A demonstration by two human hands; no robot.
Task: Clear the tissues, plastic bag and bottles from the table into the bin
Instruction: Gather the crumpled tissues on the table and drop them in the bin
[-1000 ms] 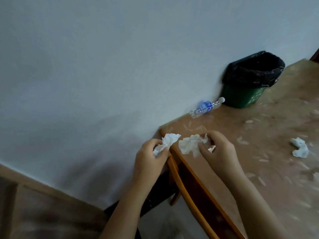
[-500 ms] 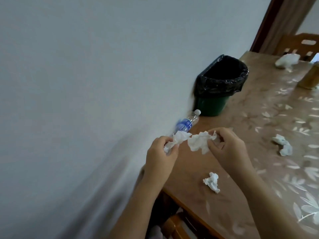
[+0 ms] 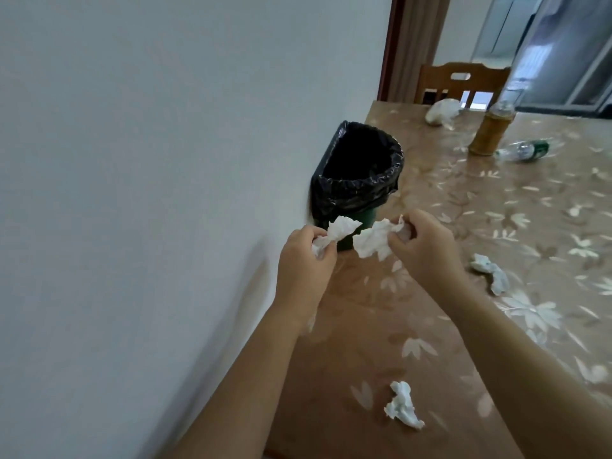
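Head view, frame centre: left hand (image 3: 306,260) and right hand (image 3: 427,246) each pinch a crumpled tissue (image 3: 374,241); light, soft, any grip point holds.

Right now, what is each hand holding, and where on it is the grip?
Each holds a crumpled tissue. The left hand pinches its tissue at the lower end, the right hand grips its tissue at the right edge, near the bin.
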